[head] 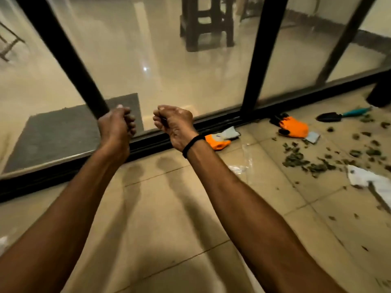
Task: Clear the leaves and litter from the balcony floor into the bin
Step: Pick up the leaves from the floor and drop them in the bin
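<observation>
Both my arms reach forward over the tiled balcony floor. My left hand is curled into a fist in front of the foot of a black door frame bar, and I see nothing in it. My right hand, with a black band on its wrist, is also curled into a fist with no clear object in it. Dry green leaves lie scattered on the tiles at the right, well away from both hands. A white sheet of paper and a clear plastic wrapper lie near them. No bin is identifiable.
Two orange gloves lie by the sliding door track. A hand trowel with a teal handle lies beyond them, with a dark round object at the right edge. Behind the glass are a grey mat and a dark stool.
</observation>
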Demonstrator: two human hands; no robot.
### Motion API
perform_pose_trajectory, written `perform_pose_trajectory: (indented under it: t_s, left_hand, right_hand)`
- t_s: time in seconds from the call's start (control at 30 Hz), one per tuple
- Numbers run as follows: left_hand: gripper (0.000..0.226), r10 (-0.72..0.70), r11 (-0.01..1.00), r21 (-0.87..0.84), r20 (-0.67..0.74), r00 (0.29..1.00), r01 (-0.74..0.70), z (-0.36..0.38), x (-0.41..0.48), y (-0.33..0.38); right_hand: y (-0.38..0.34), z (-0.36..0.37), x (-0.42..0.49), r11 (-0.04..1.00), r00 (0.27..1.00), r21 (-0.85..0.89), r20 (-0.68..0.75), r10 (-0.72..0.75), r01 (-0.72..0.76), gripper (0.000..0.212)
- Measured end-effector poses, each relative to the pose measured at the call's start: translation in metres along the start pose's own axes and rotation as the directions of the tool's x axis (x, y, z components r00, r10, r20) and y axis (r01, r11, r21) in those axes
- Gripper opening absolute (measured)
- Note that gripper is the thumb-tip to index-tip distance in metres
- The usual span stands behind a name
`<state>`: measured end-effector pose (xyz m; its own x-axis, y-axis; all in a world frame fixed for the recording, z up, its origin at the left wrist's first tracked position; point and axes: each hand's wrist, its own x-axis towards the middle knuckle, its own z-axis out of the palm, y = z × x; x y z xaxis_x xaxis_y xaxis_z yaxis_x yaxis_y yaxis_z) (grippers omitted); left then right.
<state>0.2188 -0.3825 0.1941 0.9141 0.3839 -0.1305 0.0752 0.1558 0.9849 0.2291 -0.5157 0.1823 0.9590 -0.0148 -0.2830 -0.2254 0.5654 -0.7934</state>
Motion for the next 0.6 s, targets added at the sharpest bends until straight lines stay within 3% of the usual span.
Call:
perform_pose_trajectory:
  t_s: [0.37,0.6]
  left_hand:
    - [0.027,0.018,0.929,0.341,0.347,0.938,-0.144,0.210,-0.024,-0.054]
    - [0.029,0.073,0.762,0.536,0.487,0.870,-0.364,0.296,-0.012,-0.092]
  right_hand:
    - [-0.100,-0.176,0.009,0.965,0.901,-0.137,-0.349,-0.259,0.224,0.014]
    - [-0.149,-0.255,0.017,0.876,0.784,-0.451,-0.476,-0.398,0.171,0.015]
